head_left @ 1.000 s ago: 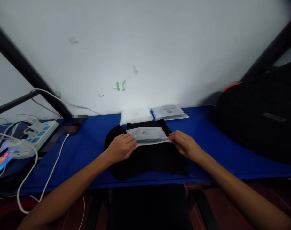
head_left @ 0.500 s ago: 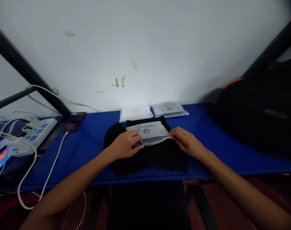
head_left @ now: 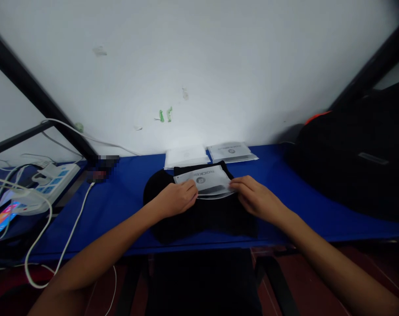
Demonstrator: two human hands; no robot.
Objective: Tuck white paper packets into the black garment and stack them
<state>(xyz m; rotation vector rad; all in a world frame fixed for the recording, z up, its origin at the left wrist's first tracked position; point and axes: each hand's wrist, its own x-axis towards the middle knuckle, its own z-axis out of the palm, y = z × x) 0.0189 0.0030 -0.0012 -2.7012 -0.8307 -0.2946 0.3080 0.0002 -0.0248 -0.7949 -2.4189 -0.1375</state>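
Observation:
A frosted plastic pouch (head_left: 212, 177) with dark printed lettering and a round logo lies on a black folded cloth item (head_left: 209, 221) in front of me. My left hand (head_left: 179, 197) pinches the pouch's near left edge, fingers closed. At the near right corner, my right hand (head_left: 252, 193) grips the pouch between thumb and fingers. The near edge is parted slightly between the two hands. What is inside the pouch is hard to make out.
Behind are a white pouch (head_left: 186, 157) and another printed pouch (head_left: 232, 152) against the wall. A large black bag (head_left: 357, 162) stands at the right. On the left are a power strip (head_left: 56, 184), a lit phone (head_left: 4, 218) and white cables. All this is on a blue table (head_left: 117, 206).
My left fingers have closed together on the pouch's near edge. My right hand has shifted slightly left and up along the corner. The near edge now shows a dark gap.

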